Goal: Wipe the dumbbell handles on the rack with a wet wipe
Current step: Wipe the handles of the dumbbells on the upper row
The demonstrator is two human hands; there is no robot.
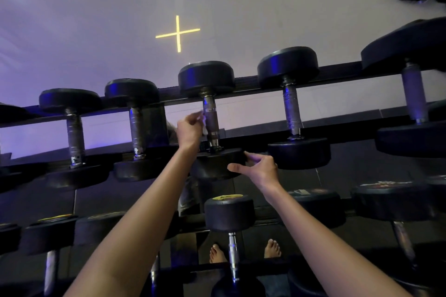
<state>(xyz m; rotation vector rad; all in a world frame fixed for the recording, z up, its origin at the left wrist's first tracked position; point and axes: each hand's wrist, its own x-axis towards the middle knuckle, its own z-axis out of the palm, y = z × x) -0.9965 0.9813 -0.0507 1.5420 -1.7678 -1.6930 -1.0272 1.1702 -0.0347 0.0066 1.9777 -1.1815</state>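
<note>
Dumbbell handle mid-row on upper rack tier, wet wipe pinched against it by left hand to rub; near head clasped by right hand, probably to stop rolling.

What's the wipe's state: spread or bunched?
Bunched: the left hand pinches the wet wipe as a small white wad against the dumbbell handle.

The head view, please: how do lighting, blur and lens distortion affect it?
In the head view, purple-blue light leaves the rack dim, with blue glints on the chrome handles; the wide lens bows the rack's rails; the left hand and wet wipe at the middle dumbbell handle look slightly motion-blurred.
</note>
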